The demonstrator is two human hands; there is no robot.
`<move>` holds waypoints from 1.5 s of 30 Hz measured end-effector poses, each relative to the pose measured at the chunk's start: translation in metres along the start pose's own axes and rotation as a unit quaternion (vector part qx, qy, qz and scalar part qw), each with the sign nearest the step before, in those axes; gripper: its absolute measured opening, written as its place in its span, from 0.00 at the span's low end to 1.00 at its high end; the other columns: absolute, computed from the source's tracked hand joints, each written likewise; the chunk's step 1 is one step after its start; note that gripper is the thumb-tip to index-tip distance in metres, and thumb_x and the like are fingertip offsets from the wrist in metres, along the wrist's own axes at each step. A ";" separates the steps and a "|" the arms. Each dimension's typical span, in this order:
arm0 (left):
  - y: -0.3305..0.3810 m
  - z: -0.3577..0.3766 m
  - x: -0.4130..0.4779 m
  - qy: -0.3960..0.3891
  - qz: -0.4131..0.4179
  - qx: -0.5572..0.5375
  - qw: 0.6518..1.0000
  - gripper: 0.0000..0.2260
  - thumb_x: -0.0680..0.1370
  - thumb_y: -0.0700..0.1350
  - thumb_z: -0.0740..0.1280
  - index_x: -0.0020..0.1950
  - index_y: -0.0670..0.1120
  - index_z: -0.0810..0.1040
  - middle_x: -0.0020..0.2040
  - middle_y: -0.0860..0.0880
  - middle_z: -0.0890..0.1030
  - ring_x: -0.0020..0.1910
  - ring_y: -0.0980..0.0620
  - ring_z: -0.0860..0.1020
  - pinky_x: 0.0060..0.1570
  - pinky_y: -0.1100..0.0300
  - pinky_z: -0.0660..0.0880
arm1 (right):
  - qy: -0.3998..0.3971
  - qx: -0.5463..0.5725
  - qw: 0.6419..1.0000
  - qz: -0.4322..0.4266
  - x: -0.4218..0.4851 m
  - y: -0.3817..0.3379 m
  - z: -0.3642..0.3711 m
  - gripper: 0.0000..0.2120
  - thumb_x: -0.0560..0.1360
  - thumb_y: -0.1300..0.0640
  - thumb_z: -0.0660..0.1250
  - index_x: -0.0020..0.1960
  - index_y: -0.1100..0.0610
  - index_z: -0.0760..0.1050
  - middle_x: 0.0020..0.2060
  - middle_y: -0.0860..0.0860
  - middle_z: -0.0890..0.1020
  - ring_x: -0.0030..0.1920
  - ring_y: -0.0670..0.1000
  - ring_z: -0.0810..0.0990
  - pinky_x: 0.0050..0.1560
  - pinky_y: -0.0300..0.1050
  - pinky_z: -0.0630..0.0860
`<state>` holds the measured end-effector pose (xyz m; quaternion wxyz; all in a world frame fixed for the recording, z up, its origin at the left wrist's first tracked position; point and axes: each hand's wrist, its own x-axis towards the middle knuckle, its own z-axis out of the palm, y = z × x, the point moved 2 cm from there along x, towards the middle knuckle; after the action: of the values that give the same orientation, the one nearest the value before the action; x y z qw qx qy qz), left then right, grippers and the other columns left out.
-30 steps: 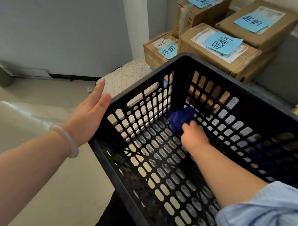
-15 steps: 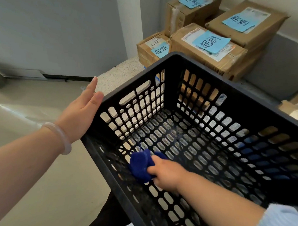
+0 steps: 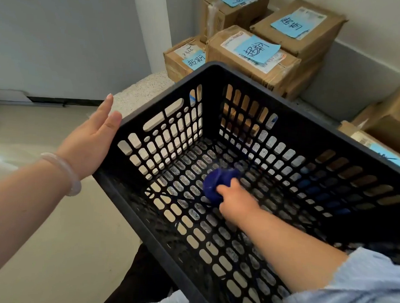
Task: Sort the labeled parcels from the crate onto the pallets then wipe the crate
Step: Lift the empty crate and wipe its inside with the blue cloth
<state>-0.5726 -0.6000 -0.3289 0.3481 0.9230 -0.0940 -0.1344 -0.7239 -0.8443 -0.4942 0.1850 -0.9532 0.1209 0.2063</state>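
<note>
Now, your right hand (image 3: 236, 198): down inside the black slotted crate (image 3: 167, 98), fingers curled tight around a blue cloth (image 3: 213, 185).
Cloth position: bunched up, pressed on the crate's slotted bottom near the middle, showing just ahead of your knuckles.
Your left hand (image 3: 90, 145): fingers straight and close together, holding nothing, palm flat against the outside of the crate's left wall by the rim.
Wrist: a pale bracelet (image 3: 64, 171) sits on your left arm.
Sorted parcels (image 3: 250, 60): brown cardboard boxes stacked beyond the crate's far corner, close to the wall (image 3: 356, 73).
Labels (image 3: 257, 49): blue handwritten notes on the box tops.
</note>
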 end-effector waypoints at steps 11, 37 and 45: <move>-0.003 -0.002 -0.001 -0.004 0.009 -0.023 1.000 0.26 0.80 0.66 0.48 0.78 0.65 0.50 0.78 0.56 0.60 0.77 0.51 0.57 0.74 0.53 0.53 | -0.152 -0.104 0.965 -0.185 -0.052 -0.011 0.018 0.22 0.76 0.56 0.65 0.68 0.42 0.66 0.62 0.52 0.66 0.57 0.56 0.73 0.50 0.46 0.68; 0.000 -0.004 -0.012 0.011 -0.002 0.019 1.000 0.28 0.81 0.65 0.48 0.79 0.60 0.47 0.77 0.48 0.62 0.76 0.43 0.60 0.72 0.46 0.56 | -0.369 -0.033 0.929 0.015 -0.109 0.001 0.019 0.14 0.75 0.60 0.63 0.54 0.42 0.75 0.52 0.47 0.70 0.47 0.50 0.71 0.51 0.49 0.71; -0.006 -0.001 -0.004 0.003 0.019 0.024 1.000 0.28 0.79 0.68 0.47 0.78 0.63 0.48 0.78 0.50 0.61 0.75 0.42 0.61 0.72 0.43 0.58 | -0.077 -0.098 0.974 0.190 -0.081 0.089 -0.051 0.15 0.76 0.58 0.62 0.62 0.47 0.75 0.59 0.54 0.71 0.57 0.58 0.74 0.59 0.49 0.72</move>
<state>-0.5754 -0.5937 -0.3310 0.3283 0.9296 -0.1137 -0.1231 -0.8054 -0.9322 -0.4421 0.0567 -0.9075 0.2646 0.3213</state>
